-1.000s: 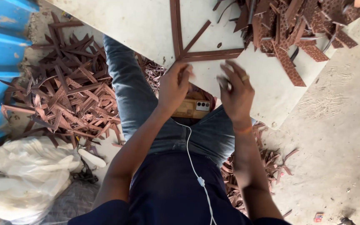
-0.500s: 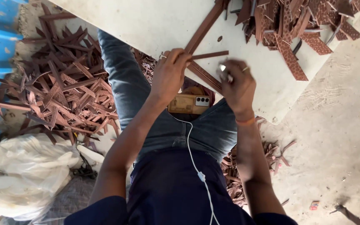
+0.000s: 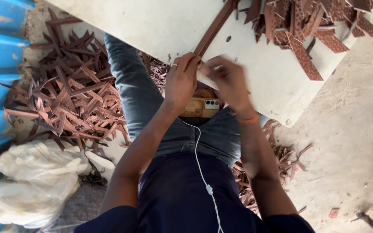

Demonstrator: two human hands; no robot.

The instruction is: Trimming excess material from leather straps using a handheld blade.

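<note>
Both hands meet on a long brown strip at the near edge of the pale bench.

The left hand [image 3: 181, 82] is closed, pinching the near end of the brown strip [image 3: 213, 28], which runs up and away from it across the bench [image 3: 160, 26]. The right hand [image 3: 229, 80], just beside the left, is blurred; its fingers curl toward the same end, but I cannot tell whether it grips. Beyond the right hand lies a heap of patterned strips [image 3: 307, 21]. Under the hands a phone [image 3: 201, 107] rests on the lap.
</note>
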